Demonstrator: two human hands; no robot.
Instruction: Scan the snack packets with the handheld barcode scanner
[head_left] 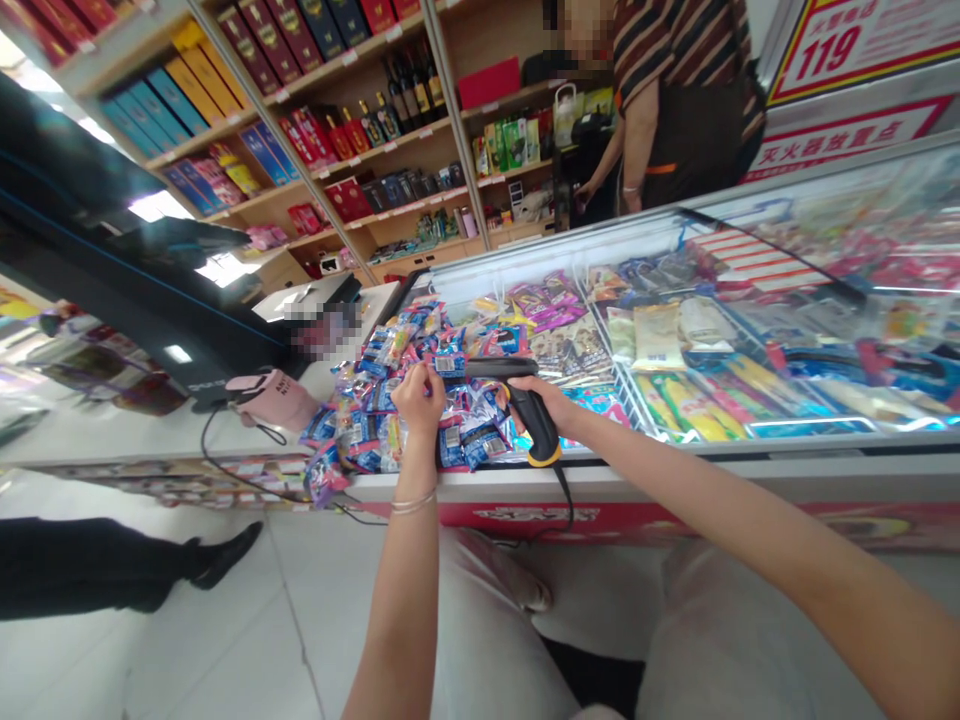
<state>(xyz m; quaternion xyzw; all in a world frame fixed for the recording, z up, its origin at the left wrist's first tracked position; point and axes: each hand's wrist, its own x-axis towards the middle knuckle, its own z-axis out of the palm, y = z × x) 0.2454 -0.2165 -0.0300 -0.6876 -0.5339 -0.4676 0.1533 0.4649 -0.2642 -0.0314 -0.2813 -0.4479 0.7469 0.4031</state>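
Observation:
My left hand (418, 400) pinches a small blue snack packet (450, 365) at the top of a heaped pile of blue foil snack packets (382, 420). The pile lies on the white counter, and my left wrist wears a thin metal bangle (413, 501). My right hand (536, 403) grips a black and yellow handheld barcode scanner (529, 420). Its head points left, close to the held packet. A black cord (564, 498) hangs from the scanner's base over the counter edge.
A glass-topped freezer chest (720, 330) full of packaged goods lies right of the pile. A pink bag (271, 400) and a black monitor (127, 270) stand left. A person in a striped top (675, 100) stands by wooden shelves (352, 130). Another person's black shoe (229, 553) shows on the floor.

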